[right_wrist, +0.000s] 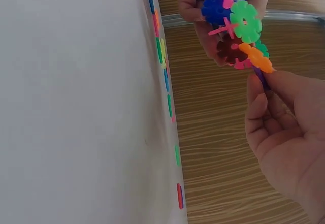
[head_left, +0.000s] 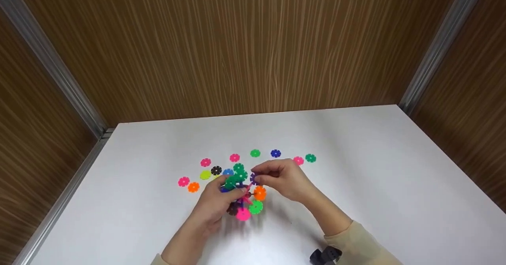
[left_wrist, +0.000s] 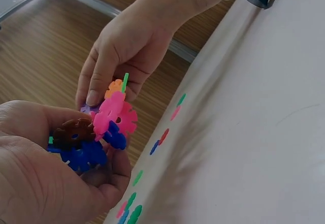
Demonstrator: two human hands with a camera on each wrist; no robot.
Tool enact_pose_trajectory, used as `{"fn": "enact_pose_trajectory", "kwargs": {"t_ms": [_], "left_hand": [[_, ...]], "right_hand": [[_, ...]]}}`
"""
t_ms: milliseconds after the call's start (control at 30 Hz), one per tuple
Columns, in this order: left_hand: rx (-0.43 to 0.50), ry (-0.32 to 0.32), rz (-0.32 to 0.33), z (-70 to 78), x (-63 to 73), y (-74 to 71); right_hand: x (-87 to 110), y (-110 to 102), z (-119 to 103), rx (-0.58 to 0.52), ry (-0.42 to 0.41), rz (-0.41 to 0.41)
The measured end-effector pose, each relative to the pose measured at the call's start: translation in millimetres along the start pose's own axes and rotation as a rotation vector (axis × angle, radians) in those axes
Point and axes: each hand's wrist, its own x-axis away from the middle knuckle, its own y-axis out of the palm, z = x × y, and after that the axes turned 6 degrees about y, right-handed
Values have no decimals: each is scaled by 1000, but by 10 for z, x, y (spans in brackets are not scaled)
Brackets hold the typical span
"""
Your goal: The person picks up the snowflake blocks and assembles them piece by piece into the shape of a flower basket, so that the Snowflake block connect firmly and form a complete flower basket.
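A cluster of interlocked plastic snowflake discs (head_left: pixel 243 214), in pink, green, orange, blue and brown, is held up over the white table. My left hand (head_left: pixel 215 201) grips it from the left, thumb across the front. Between thumb and fingers my right hand (head_left: pixel 286 179) pinches a purple disc (head_left: pixel 253 178) at the cluster's upper right. In the right wrist view that purple disc (right_wrist: pixel 261 78) touches the cluster beside an orange disc (right_wrist: pixel 257 58). The left wrist view shows a brown disc (left_wrist: pixel 74 133) and a blue disc (left_wrist: pixel 84 156) near the left palm.
Loose discs lie scattered behind the hands, among them a pink one (head_left: pixel 184 181), an orange one (head_left: pixel 193 187), a blue one (head_left: pixel 276 153) and a green one (head_left: pixel 310 158). A black device (head_left: pixel 326 255) is by the right sleeve. Wood-patterned panels (head_left: pixel 253 47) enclose the table.
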Motion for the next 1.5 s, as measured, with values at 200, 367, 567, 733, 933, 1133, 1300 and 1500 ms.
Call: {"fn": "enact_pose_trajectory", "kwargs": {"t_ms": [200,367,567,733,933,1133,1300,1500], "left_hand": [[-7,22,11,12,-1,-1],[-7,28,12,3,3,-13],[-35,31,3,-19,3,-20],[-58,17,11,-26,-9,-6],[-47,3,10,-19,-7,6],[-22,-6,16,-16,-5,22],[-20,-18,0,-13,-1,27],[-3,4,-43,-28,5,28]], "right_hand": [[17,-20,-46,32,-3,-14],[16,5,-48,73,8,10],[11,25,-44,76,12,36],[13,42,-36,114,-15,24],[19,50,-37,111,6,0],[18,42,-37,92,27,-11],[26,28,-42,90,37,-24],[28,9,-54,78,53,-50]]}}
